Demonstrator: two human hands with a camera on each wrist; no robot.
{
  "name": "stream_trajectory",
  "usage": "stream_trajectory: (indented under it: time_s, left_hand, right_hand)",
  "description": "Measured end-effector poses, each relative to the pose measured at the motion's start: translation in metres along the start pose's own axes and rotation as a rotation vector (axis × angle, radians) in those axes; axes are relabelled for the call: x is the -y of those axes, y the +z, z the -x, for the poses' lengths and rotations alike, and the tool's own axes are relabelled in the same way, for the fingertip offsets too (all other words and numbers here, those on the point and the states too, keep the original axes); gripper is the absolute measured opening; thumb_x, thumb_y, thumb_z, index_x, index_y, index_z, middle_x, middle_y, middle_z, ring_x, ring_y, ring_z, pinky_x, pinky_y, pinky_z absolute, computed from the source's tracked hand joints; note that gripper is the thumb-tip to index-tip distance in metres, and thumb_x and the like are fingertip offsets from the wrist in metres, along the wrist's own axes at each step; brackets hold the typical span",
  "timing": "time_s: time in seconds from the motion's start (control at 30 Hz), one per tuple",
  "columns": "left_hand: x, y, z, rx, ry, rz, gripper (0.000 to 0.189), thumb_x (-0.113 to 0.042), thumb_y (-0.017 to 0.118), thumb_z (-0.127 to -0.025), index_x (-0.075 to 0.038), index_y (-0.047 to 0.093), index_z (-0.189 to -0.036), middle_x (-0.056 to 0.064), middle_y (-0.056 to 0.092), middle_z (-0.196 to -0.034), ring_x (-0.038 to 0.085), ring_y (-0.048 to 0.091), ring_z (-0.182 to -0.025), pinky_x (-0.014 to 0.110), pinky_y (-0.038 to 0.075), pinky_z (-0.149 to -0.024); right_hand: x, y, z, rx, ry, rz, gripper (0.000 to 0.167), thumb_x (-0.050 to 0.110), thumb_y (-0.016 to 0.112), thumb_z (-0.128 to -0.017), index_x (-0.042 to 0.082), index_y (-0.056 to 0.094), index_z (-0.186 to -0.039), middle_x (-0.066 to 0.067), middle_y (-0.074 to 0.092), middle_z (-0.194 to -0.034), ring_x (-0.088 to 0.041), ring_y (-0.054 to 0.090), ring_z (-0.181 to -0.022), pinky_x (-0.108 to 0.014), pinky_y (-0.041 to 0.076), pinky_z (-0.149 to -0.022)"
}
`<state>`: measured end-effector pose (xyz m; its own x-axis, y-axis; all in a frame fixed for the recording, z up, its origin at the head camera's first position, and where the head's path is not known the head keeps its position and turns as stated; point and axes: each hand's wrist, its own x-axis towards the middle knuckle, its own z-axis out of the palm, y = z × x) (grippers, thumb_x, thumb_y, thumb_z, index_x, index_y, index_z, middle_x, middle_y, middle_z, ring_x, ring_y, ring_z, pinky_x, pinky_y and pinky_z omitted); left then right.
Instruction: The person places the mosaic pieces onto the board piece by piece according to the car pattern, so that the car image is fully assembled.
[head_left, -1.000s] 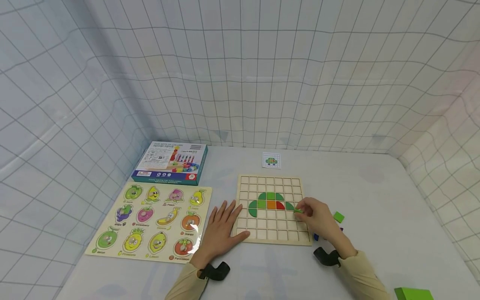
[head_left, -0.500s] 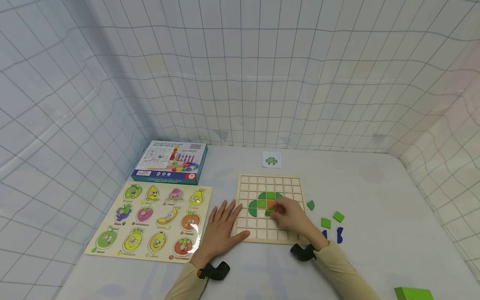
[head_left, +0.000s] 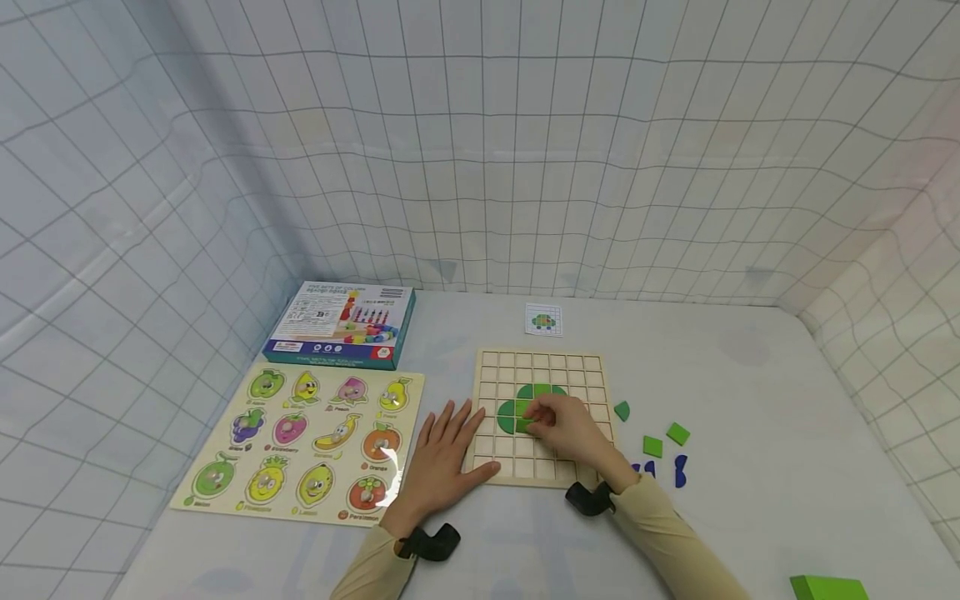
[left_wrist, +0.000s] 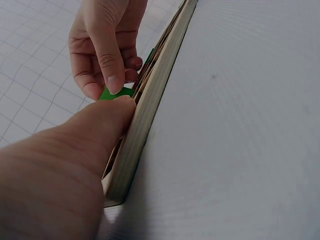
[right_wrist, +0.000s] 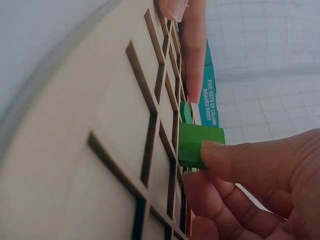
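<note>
A wooden grid board (head_left: 525,468) lies in the middle of the table. My left hand (head_left: 442,462) rests flat at its left edge, fingers straight and spread. In the right wrist view, the thumb and fingers of my right hand (right_wrist: 260,170) pinch a light green square tile (right_wrist: 195,142), which stands tilted at the grid cells. From the head view this hand (head_left: 567,427) covers the lower middle of the coloured pattern. Dark green curved tiles (head_left: 506,417) and a light green square (head_left: 542,390) sit in cells around it; the orange and red tiles are hidden.
Right of the board lie a dark green quarter-round tile (head_left: 622,411), light green squares (head_left: 652,447) and blue pieces (head_left: 680,471). A pattern card (head_left: 543,320) lies behind it. Leftward are a fruit puzzle (head_left: 300,450) and a box (head_left: 337,325). A green block (head_left: 827,587) is front right.
My right hand has carried the light green square tile left from the board's right edge to the pattern's lower middle, uncovering the loose tiles at the right. My left hand stays put.
</note>
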<state>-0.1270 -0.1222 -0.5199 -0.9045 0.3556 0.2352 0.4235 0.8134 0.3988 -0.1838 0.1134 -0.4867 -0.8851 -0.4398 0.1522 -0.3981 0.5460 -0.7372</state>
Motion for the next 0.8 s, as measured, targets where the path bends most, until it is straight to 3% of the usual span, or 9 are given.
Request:
stream_trajectory:
  time_s: [0.4, 0.8]
  left_hand:
    - [-0.0007, -0.0006, 0.0002, 0.000, 0.005, -0.003, 0.079, -0.057, 0.058, -0.085, -0.014, 0.036, -0.148, 0.008, 0.028, -0.153, 0.031, 0.015, -0.141, 0.052, 0.007, -0.111]
    - [-0.0004, -0.0003, 0.0003, -0.002, 0.003, -0.008, 0.080, -0.057, 0.059, -0.085, -0.014, 0.036, -0.148, 0.009, 0.029, -0.153, 0.031, 0.015, -0.141, 0.052, 0.007, -0.111]
  right_hand:
    - [0.0058, -0.0023, -0.0016, 0.037, 0.072, 0.081, 0.005, 0.012, 0.072, -0.085, 0.015, 0.069, -0.086, 0.011, 0.058, -0.074, -0.008, 0.050, -0.065, -0.026, 0.043, -0.058]
    - [0.0085, 0.0008, -0.0037, -0.016, 0.133, 0.106, 0.008, 0.015, 0.075, -0.082, 0.016, 0.070, -0.077, 0.011, 0.058, -0.071, -0.008, 0.051, -0.064, -0.027, 0.044, -0.058]
